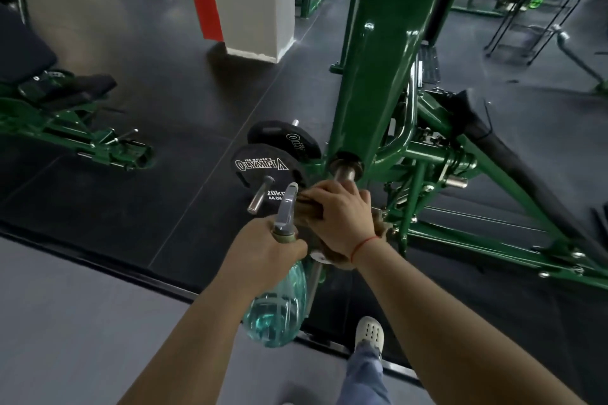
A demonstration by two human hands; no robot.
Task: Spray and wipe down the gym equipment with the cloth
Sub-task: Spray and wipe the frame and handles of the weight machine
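Observation:
My left hand (266,250) grips the neck of a clear teal spray bottle (279,306) whose grey trigger head (286,207) points up and forward. My right hand (342,217) is wrapped around a brown cloth (309,207) that covers a steel weight peg (343,173) sticking out of the green machine arm (378,76). Part of the cloth hangs below my right wrist. The peg's outer end is hidden under the cloth and hand.
Two black Olympia weight plates (263,164) sit on storage pegs just left of my hands. The green frame (493,207) spreads to the right. A white and red pillar (250,0) stands behind, and another green bench (65,115) lies left. My white shoe (370,334) is below.

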